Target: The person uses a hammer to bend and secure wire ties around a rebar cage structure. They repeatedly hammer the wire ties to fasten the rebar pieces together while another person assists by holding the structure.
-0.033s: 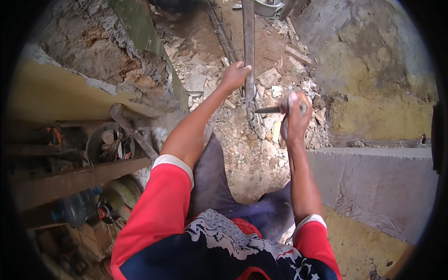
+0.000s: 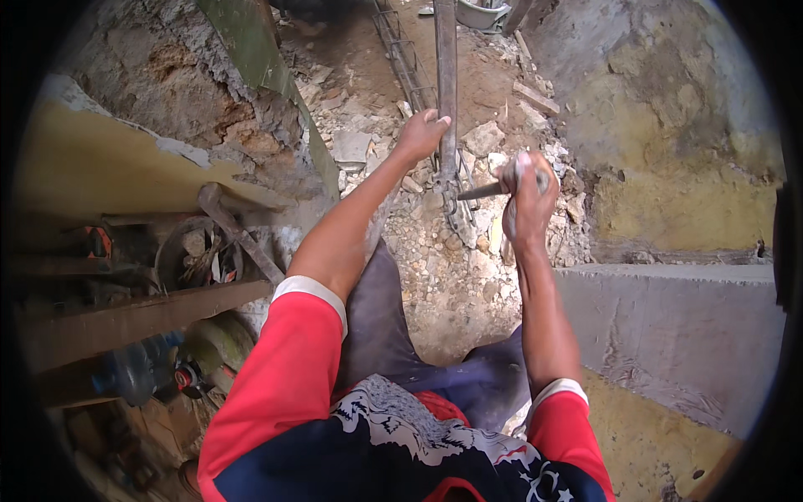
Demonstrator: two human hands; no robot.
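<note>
My left hand (image 2: 422, 135) is closed at the left edge of a long brown beam (image 2: 447, 63), its thumb over the edge. The beam runs from the far edge down to the rubble, where a rebar frame (image 2: 458, 213) shows around its near end. In my right hand (image 2: 530, 197) is a tool with a dark, tapered metal end (image 2: 483, 192); its tip points left, close to the beam's near end. My fist hides the rest of the tool, so its kind is unclear.
Broken stone and rubble (image 2: 435, 284) cover the ground. More rebar (image 2: 406, 63) lies at the far side, near a pale basin (image 2: 483, 15). A concrete ledge (image 2: 669, 326) stands at right. A hammer-like tool (image 2: 238, 234) leans at left, above a shelf board (image 2: 150, 322).
My right hand has shifted and turned slightly, tilting the tool with its tip a little lower than its held end. The left hand and beam have stayed in place.
</note>
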